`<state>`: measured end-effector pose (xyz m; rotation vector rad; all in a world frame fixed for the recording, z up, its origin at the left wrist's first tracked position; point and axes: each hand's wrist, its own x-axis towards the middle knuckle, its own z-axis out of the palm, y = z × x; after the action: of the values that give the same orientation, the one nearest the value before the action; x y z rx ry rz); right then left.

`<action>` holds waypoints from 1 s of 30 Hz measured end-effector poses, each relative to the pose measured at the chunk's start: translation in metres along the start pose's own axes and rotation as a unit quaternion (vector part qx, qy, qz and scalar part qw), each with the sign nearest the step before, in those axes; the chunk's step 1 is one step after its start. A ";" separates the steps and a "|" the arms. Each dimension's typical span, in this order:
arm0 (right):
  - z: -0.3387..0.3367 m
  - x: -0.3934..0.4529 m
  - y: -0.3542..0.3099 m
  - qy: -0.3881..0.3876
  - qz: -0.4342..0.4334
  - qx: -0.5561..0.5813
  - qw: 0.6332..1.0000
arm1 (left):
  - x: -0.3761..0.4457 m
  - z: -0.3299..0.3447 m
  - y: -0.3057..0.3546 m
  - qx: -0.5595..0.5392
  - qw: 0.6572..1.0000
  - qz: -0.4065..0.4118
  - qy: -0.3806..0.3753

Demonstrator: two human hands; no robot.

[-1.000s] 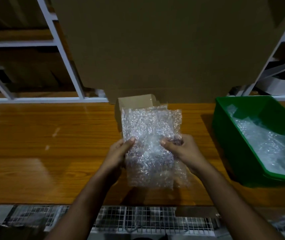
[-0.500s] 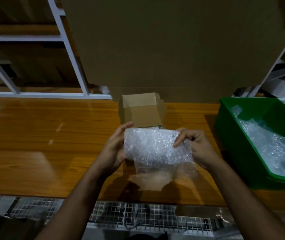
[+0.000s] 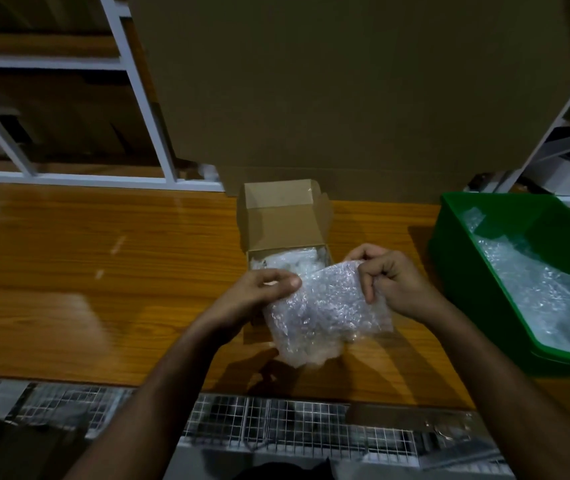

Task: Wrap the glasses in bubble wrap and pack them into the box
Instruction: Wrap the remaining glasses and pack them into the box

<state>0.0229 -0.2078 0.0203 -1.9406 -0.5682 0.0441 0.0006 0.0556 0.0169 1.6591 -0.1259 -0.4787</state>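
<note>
- Nearest the camera, below the table's front edge: a grey wire-mesh shelf (image 3: 294, 427), dim and partly hidden behind both bare forearms.
- Above it, a glossy orange-brown wooden table (image 3: 69, 289) carrying everything else.
- Held over the table's middle, just in front of the box: a crumpled clear bubble-wrap bundle (image 3: 321, 313), tilted, lower end hanging toward the table edge. Contents too blurred to make out; glasses not visible through the wrap.
- Left hand (image 3: 259, 292) gripping the bundle's upper left corner, thumb laid across the top of the wrap, fingers curled behind.
- Right hand (image 3: 391, 278) pinching the bundle's upper right edge, fingers bent tightly round the plastic.
- Just behind the hands, touching the bundle in view: a small open brown cardboard box (image 3: 283, 220), flaps raised, standing on the table. Inside, a white bubble-wrapped lump (image 3: 287, 261) filling the visible near part.
- To the right, well apart from the box: a green plastic bin (image 3: 456, 254) on the table, holding loose sheets of clear bubble wrap (image 3: 536, 282).
- Behind the box, a large flat brown cardboard sheet (image 3: 346, 98) standing upright.
- Farthest back, on both sides of the sheet: white metal shelving (image 3: 145, 98) with dark cartons on it.
</note>
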 end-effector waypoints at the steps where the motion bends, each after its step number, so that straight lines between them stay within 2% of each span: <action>1: 0.000 0.001 0.001 0.004 0.014 0.020 1.000 | 0.000 0.002 -0.001 0.016 1.000 -0.010 -0.025; 4: -0.001 0.001 0.005 0.024 0.080 0.117 0.990 | 0.000 0.001 -0.003 0.046 0.997 -0.021 -0.050; 8: -0.003 0.002 0.007 0.053 0.132 0.233 0.962 | 0.001 0.003 0.000 -0.032 0.999 -0.009 -0.035; 12: 0.001 0.003 0.010 0.084 0.142 0.236 0.958 | 0.010 0.008 0.001 -0.113 0.993 -0.029 0.026; 15: 0.000 0.003 0.008 0.078 0.136 0.216 0.964 | 0.014 0.005 0.002 -0.167 0.983 -0.045 0.066; 20: -0.010 -0.004 0.015 0.018 0.122 0.116 0.986 | 0.015 -0.001 0.002 -0.153 0.985 -0.031 0.070; 23: -0.020 -0.004 0.016 -0.028 0.116 0.090 0.989 | 0.017 0.000 0.002 -0.143 0.985 -0.015 0.098; 26: -0.033 -0.004 0.009 -0.071 0.089 0.165 0.980 | 0.019 -0.001 0.000 -0.122 0.983 0.004 0.135; 28: -0.042 -0.003 0.002 -0.055 0.071 0.245 0.965 | 0.020 -0.002 -0.001 -0.087 0.986 0.015 0.139; 30: -0.045 0.004 -0.004 -0.041 0.069 0.230 0.970 | 0.019 0.000 0.000 -0.055 0.990 0.027 0.130</action>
<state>0.0374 -0.2437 0.0438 -1.5245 -0.4295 0.3185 0.0183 0.0489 0.0126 1.5897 0.0486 -0.2215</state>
